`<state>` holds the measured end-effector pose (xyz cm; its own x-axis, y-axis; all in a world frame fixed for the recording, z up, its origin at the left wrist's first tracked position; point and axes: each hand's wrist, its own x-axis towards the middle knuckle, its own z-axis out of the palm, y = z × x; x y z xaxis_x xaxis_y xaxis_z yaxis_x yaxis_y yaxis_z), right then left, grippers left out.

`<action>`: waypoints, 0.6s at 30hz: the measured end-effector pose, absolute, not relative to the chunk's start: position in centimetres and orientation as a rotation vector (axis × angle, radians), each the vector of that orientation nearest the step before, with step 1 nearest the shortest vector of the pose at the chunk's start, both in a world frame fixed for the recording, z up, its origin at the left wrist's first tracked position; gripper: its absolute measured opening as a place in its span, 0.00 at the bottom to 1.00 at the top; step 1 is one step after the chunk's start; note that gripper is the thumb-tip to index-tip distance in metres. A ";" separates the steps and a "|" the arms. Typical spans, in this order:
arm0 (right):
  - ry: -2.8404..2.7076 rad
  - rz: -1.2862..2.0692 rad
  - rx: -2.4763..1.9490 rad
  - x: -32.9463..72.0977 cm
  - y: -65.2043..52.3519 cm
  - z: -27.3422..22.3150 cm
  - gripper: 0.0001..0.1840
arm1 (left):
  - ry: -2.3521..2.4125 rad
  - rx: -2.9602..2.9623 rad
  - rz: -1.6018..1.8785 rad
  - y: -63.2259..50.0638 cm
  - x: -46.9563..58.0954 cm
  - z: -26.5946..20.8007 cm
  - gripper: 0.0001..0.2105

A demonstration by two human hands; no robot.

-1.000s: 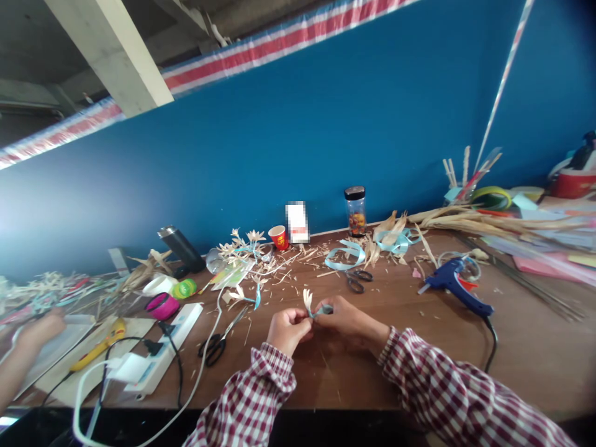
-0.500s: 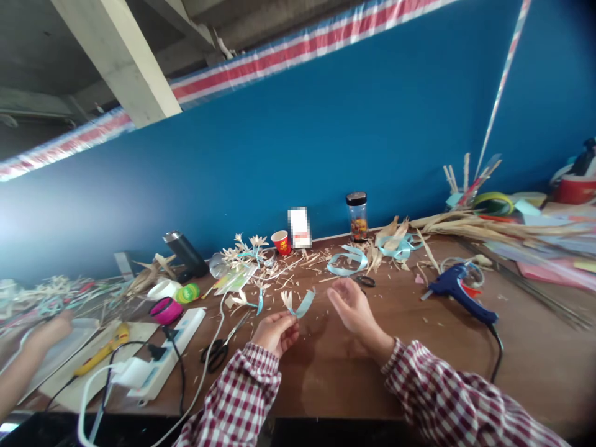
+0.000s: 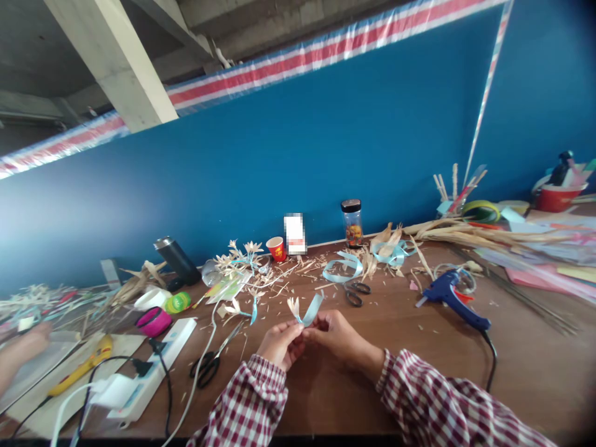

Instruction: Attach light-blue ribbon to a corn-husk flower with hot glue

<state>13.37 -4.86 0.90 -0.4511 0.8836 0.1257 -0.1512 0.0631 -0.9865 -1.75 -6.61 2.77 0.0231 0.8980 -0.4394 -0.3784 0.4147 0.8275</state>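
Observation:
My left hand (image 3: 280, 347) pinches the base of a small cream flower (image 3: 293, 308) that looks made of dried husk. A light-blue ribbon (image 3: 313, 308) curves up to the right from the flower's base. Against the lower part of this ribbon, my right hand (image 3: 342, 338) has its thumb and fingers closed, close beside my left fingertips. The exact pinch point is partly hidden by the fingers. Left of my hands lie a similar flower with a blue stem (image 3: 236, 308) and black-handled scissors (image 3: 207, 367).
A blue glue gun (image 3: 454, 297) lies at right, and a second pair of scissors (image 3: 354, 294) beyond my right hand. Further left are a power strip (image 3: 161, 369) with cables, a yellow tool (image 3: 84, 367) and another person's hand (image 3: 30, 347). Husk scraps, a red cup (image 3: 276, 249) and a jar (image 3: 352, 226) line the back.
My right hand has come down and left from an open pose to close on the ribbon beside my left hand. It has uncovered the scissors behind it. The view has shifted slightly.

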 end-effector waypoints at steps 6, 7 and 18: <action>-1.305 1.737 -0.748 13.3 -5.2 1.2 0.18 | 1.137 0.624 1.024 -6.6 -1.9 3.0 0.07; -1.280 1.769 -0.742 13.3 -5.3 1.3 0.18 | 1.129 0.636 1.015 -6.6 -1.9 3.1 0.08; -1.239 1.632 -0.837 13.4 -4.9 1.3 0.21 | 1.298 0.696 1.012 -6.2 -1.7 2.7 0.14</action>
